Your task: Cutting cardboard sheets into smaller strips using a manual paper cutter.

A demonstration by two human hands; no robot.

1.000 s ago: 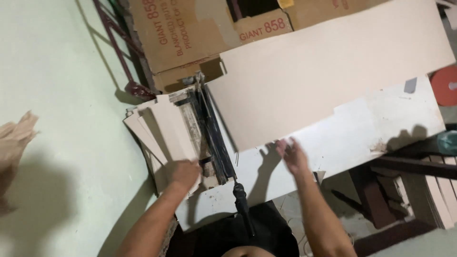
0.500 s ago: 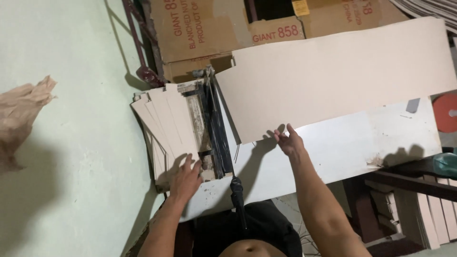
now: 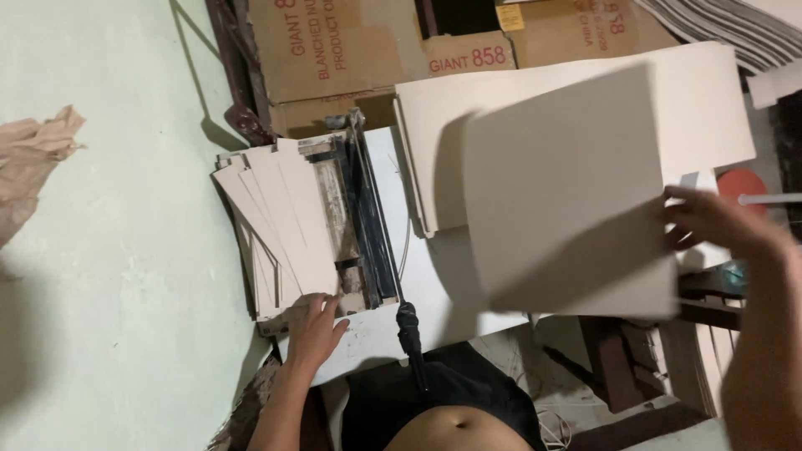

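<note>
Head view, looking down, left to right. Crumpled brown paper (image 3: 38,159) lying on pale green floor (image 3: 125,276). Next, fanned stack of cut beige strips (image 3: 271,238) beside a lever paper cutter (image 3: 363,225) on a white desk (image 3: 434,288), black handle (image 3: 411,338) pointing toward the body. Left hand (image 3: 313,326) resting flat, fingers spread, on the strips' near end, holding nothing, seemingly to steady the pile. Behind, printed cardboard boxes (image 3: 351,50). Further right, large beige sheet (image 3: 572,209) lifted above a stack of similar sheets (image 3: 710,100), tilted. Right hand (image 3: 710,221) pinching the sheet's right edge, grip closed on it, likely to carry it.
</note>
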